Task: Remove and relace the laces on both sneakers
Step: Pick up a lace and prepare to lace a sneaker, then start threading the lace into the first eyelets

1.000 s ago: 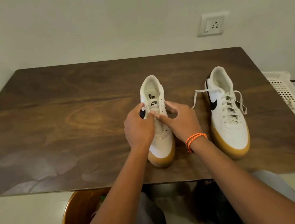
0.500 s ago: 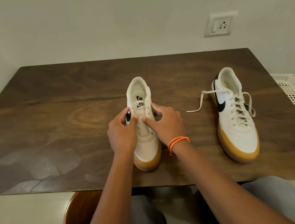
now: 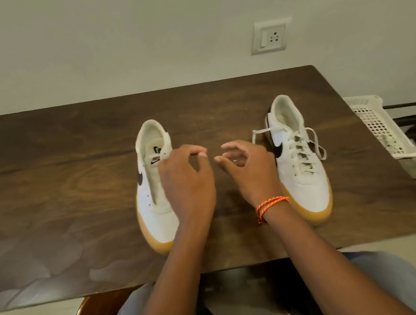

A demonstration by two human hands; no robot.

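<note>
I am seeing bare forearms, an orange braided cord bracelet (image 3: 272,205) circling the right wrist, and grey trousers (image 3: 387,282) covering the legs.

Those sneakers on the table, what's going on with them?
A person seated at the wooden table is redoing sneaker laces. The left sneaker shows bare eyelets with no lace visible. The right sneaker is laced, its ends lying loose. Both hands hover between the shoes, holding nothing visible: the left hand with fingers loosely curled beside the left sneaker, the right hand beside the laced one. A white basket sits off to the right.
</note>
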